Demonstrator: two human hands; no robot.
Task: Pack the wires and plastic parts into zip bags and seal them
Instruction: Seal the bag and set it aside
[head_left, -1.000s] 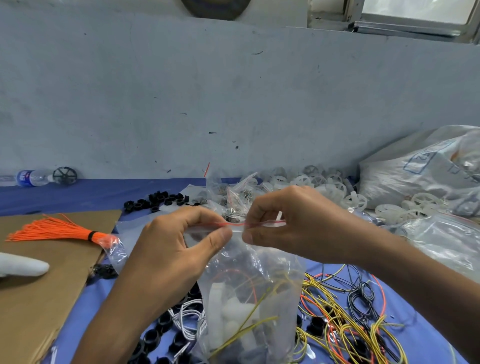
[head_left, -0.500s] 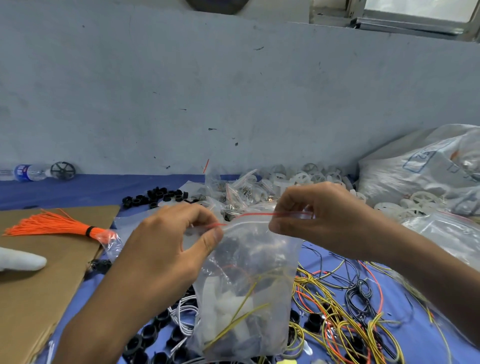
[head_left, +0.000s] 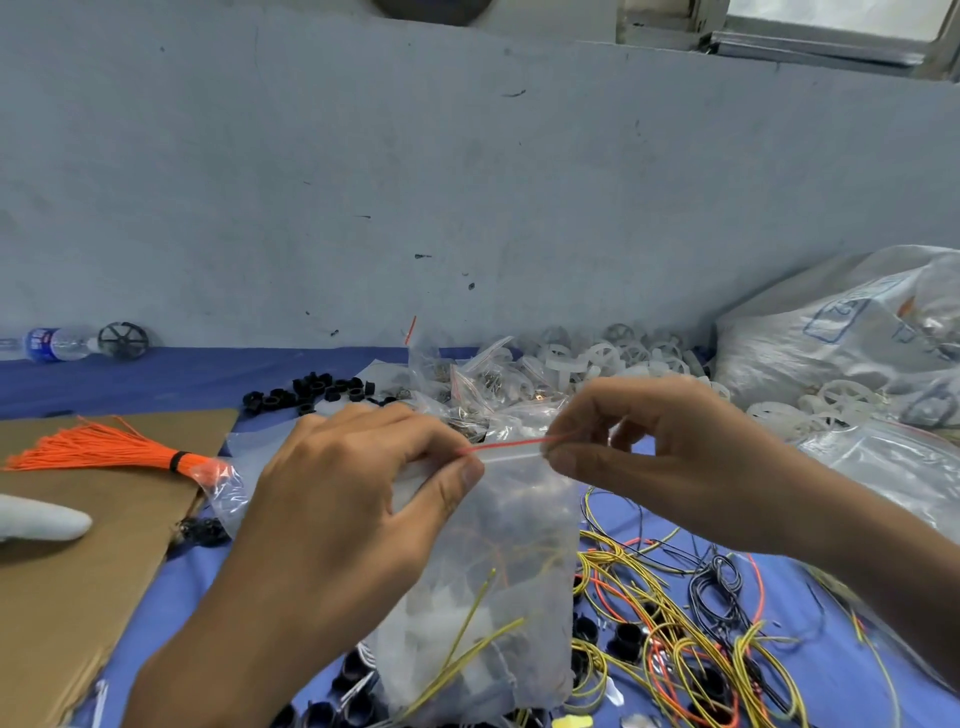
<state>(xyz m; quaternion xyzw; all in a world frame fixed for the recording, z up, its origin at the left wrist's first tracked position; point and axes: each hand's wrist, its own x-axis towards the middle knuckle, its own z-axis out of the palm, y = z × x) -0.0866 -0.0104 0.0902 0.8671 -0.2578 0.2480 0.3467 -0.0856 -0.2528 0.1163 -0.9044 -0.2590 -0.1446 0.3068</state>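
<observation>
Over the bench (head_left: 182, 374), left hand (head_left: 343, 499) and right hand (head_left: 670, 457) pinch the bag (head_left: 519, 530) by its strip (head_left: 506, 445); a trapped wire (head_left: 470, 618) might stop sealing.

One head-worn wide-angle camera looks forward and down at the counter (head_left: 171, 382), close above the left hand (head_left: 353, 493) and right hand (head_left: 665, 447). The wall (head_left: 467, 182) fills the frame's upper half.

I look at a pale blue-grey wall (head_left: 467, 182) that fills most of my view, scuffed and dotted with small dark marks. At the top right a window (head_left: 831, 31) shows bright white behind its grey frame. Below the wall runs a work surface under a blue cloth (head_left: 182, 376); a brown cardboard sheet (head_left: 78, 582) lies on its left part. The light is soft and even.
</observation>
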